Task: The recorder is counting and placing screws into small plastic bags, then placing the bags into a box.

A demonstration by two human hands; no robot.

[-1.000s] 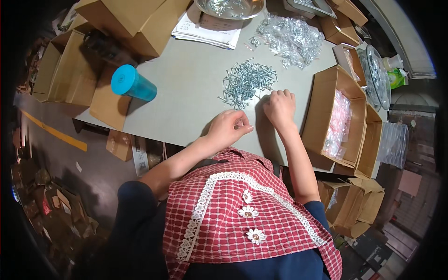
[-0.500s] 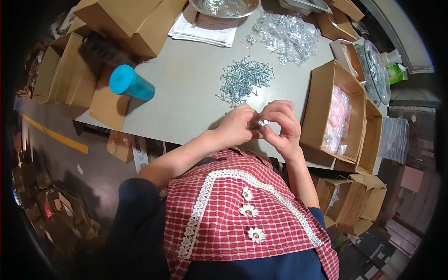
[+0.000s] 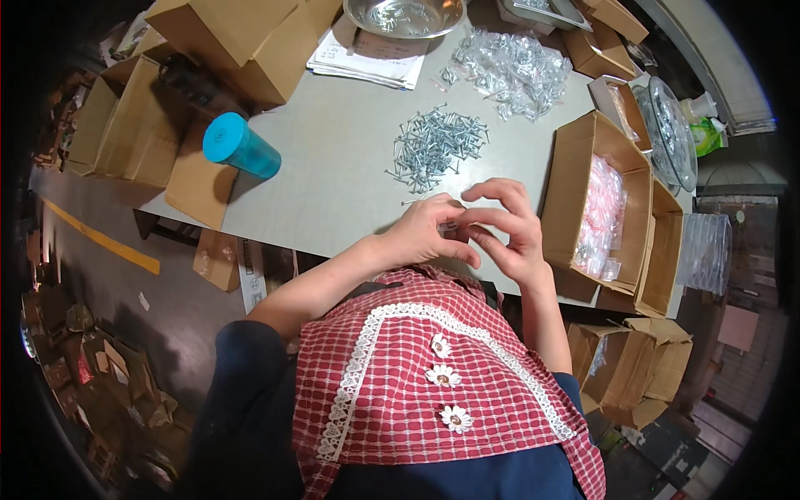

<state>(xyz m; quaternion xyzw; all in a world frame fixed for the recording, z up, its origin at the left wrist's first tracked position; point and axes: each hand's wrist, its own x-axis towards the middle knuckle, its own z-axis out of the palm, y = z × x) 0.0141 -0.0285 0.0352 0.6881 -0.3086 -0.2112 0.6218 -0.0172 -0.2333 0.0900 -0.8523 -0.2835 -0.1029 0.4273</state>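
Evidently, one half-curled left hand (image 3: 427,229), contents unclear, is by the near edge of the smooth grey worktop (image 3: 333,167), one loose heap of slender, shiny metal screws (image 3: 437,146) lies beyond, and one right hand (image 3: 510,233), fingers loosely parted, hold indiscernible, is alongside.

The screws (image 3: 439,146) lie in a pile on the desk (image 3: 333,183). Before them, on the wearer's side, are the hands (image 3: 423,227), close together. Left of the screws is a cup (image 3: 242,150); behind them, farther left, a carton (image 3: 242,42). Behind the screws, to their left, lie papers (image 3: 362,58); beyond these, a bowl (image 3: 417,36) holds small hardware. Behind the screws, to their right, are bags (image 3: 512,71), with a tray (image 3: 575,15) farther back. Right of the screws, a box (image 3: 571,162) holds packets (image 3: 604,217).
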